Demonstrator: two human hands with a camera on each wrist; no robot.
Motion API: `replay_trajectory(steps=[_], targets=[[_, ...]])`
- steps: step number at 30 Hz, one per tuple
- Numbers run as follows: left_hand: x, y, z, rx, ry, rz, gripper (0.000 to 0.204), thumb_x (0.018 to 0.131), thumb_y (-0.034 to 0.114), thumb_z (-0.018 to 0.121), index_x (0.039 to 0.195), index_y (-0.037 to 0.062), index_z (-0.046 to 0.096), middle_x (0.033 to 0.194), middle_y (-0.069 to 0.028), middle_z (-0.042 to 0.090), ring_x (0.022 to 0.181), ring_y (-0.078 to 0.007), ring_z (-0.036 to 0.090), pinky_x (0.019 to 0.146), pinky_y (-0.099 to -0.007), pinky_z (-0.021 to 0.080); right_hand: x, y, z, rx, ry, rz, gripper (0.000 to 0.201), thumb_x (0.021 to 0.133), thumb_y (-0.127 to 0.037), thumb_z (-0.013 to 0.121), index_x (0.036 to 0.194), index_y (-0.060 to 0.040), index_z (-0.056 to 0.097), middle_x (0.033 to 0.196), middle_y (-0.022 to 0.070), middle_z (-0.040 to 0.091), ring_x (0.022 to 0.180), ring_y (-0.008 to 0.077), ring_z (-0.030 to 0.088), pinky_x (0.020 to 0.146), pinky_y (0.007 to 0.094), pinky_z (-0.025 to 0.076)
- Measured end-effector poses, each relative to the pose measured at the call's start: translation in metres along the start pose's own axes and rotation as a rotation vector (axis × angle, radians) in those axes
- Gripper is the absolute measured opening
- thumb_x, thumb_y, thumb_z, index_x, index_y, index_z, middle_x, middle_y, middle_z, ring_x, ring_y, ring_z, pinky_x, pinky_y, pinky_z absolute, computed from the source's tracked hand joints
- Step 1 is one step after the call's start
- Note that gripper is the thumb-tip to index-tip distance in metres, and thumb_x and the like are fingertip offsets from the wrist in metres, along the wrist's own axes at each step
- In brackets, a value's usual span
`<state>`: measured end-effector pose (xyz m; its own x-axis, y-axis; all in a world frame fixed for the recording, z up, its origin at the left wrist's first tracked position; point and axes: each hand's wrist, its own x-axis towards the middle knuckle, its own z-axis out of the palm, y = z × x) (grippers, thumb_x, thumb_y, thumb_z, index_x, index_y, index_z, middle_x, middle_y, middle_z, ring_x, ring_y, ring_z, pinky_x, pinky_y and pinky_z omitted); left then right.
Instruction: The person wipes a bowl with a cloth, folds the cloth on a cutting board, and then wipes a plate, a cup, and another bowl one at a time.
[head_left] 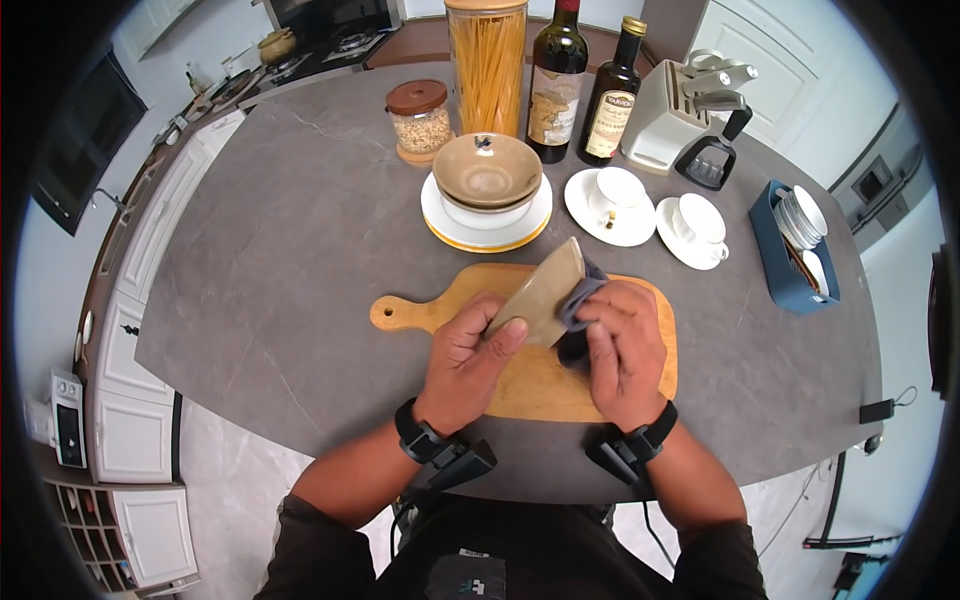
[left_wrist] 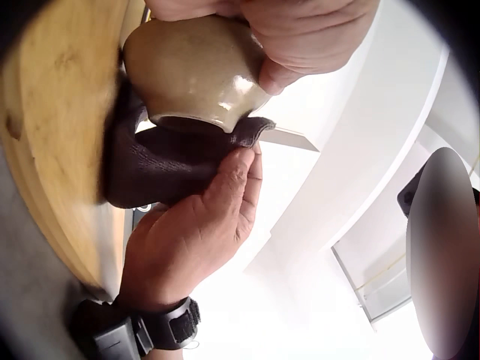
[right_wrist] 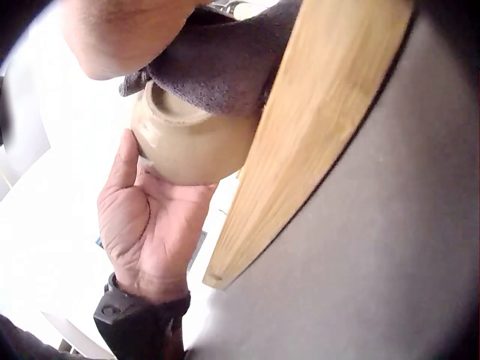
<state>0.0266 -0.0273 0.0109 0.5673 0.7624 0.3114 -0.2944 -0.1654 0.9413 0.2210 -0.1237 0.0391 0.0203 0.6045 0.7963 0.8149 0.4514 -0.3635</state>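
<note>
A beige bowl [head_left: 540, 292] is tilted on its side above the wooden board [head_left: 530, 385]. The left hand [head_left: 468, 355] grips it, thumb on one face. A dark grey cloth [head_left: 580, 300] lies against the bowl's far side, pinched by the right hand [head_left: 625, 350]. In the left wrist view the cloth [left_wrist: 169, 161] hangs from the right hand's fingers [left_wrist: 238, 169] along the rim of the bowl [left_wrist: 195, 67]. The right wrist view has the left hand [right_wrist: 154, 225] under the bowl [right_wrist: 187, 146], with the cloth [right_wrist: 217, 67] over its base.
Behind the board stand stacked bowls [head_left: 487, 170] on plates, two white cups [head_left: 618, 188] on saucers, a jar of oats [head_left: 419, 125], a pasta jar [head_left: 487, 70], dark bottles [head_left: 556, 85] and a knife block [head_left: 665, 115]. A blue bin [head_left: 785, 260] of dishes is at the right.
</note>
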Motion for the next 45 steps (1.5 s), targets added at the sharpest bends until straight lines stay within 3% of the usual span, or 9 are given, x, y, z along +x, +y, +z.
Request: replay_trajectory(steps=[6,16,21,26,32,34,35,38,45], targets=[[-0.001,-0.006,-0.002,-0.046,-0.018,0.004,0.02,0.111,0.018,0.07,0.111,-0.0013,0.068,0.098,0.0008,0.054,0.089,-0.0082,0.047,0.08,-0.0253,0.041,-0.023,0.027,0.016,0.369,0.116,0.658,0.017,0.11,-0.007,0.063,0.119,0.0047,0.072,0.105,0.0109,0.073,0.094,0.0168,0.065,0.087,0.0301,0.053],[-0.001,0.006,0.004,0.073,-0.078,0.039,0.016,0.11,0.015,0.068,0.113,-0.0007,0.068,0.1,-0.0032,0.059,0.091,-0.0125,0.053,0.085,-0.0274,0.044,-0.015,0.016,0.007,0.347,0.137,0.672,0.018,0.11,-0.008,0.064,0.12,0.0043,0.073,0.107,0.0104,0.074,0.096,0.0181,0.067,0.088,0.0299,0.053],[-0.002,0.001,0.002,0.149,-0.138,0.064,0.015,0.108,0.012,0.069,0.114,-0.0009,0.069,0.103,-0.0083,0.062,0.093,-0.0195,0.058,0.087,-0.0307,0.048,0.005,-0.004,-0.01,-0.053,0.025,0.014,0.024,0.095,-0.001,0.074,0.118,-0.0005,0.077,0.126,0.0149,0.076,0.126,0.0365,0.069,0.105,0.0448,0.056],[-0.002,0.003,0.011,0.107,-0.11,0.16,0.016,0.106,0.012,0.072,0.112,-0.0017,0.069,0.103,-0.0105,0.064,0.093,-0.0227,0.06,0.086,-0.0332,0.049,0.007,-0.014,0.0,-0.018,-0.074,-0.192,0.03,0.084,0.001,0.077,0.114,-0.0018,0.079,0.131,0.0128,0.076,0.134,0.0377,0.065,0.113,0.0519,0.054],[-0.001,0.006,0.006,0.174,-0.167,0.122,0.016,0.105,0.013,0.073,0.109,-0.0018,0.069,0.098,-0.0109,0.064,0.09,-0.0235,0.06,0.084,-0.0344,0.049,0.006,0.0,-0.005,0.046,0.008,0.071,0.029,0.096,0.003,0.071,0.124,-0.0011,0.076,0.139,0.0168,0.073,0.134,0.0376,0.065,0.114,0.0482,0.051],[-0.002,0.007,0.006,0.204,-0.181,0.101,0.017,0.105,0.014,0.073,0.108,-0.0016,0.069,0.097,-0.0104,0.063,0.09,-0.0234,0.059,0.084,-0.0344,0.048,0.005,0.009,0.0,0.323,0.118,0.372,0.025,0.108,-0.002,0.062,0.131,0.0001,0.073,0.141,0.0166,0.073,0.134,0.0313,0.066,0.113,0.0419,0.05],[-0.003,0.007,0.006,0.205,-0.186,0.104,0.017,0.105,0.014,0.073,0.108,-0.0016,0.069,0.097,-0.0104,0.063,0.09,-0.0234,0.059,0.084,-0.0344,0.048,0.005,0.008,-0.001,0.476,0.133,0.578,0.028,0.115,-0.011,0.055,0.136,0.0005,0.071,0.133,0.0106,0.076,0.123,0.0179,0.068,0.106,0.0324,0.052],[-0.005,0.005,0.009,0.179,-0.213,0.124,0.018,0.106,0.016,0.073,0.106,-0.0014,0.068,0.098,-0.0096,0.062,0.091,-0.0226,0.058,0.086,-0.0342,0.048,-0.006,0.03,-0.005,0.804,0.063,0.826,0.033,0.118,-0.017,0.053,0.141,0.0002,0.07,0.124,0.0046,0.076,0.109,0.0077,0.067,0.098,0.0248,0.053],[-0.006,0.003,0.014,0.082,-0.235,0.069,0.018,0.106,0.015,0.073,0.109,-0.0015,0.068,0.102,-0.0097,0.064,0.095,-0.0224,0.059,0.089,-0.0343,0.048,-0.007,0.031,-0.005,0.844,0.082,0.805,0.034,0.118,-0.02,0.053,0.141,-0.0004,0.069,0.135,0.0062,0.074,0.114,0.0101,0.068,0.101,0.0266,0.054]])
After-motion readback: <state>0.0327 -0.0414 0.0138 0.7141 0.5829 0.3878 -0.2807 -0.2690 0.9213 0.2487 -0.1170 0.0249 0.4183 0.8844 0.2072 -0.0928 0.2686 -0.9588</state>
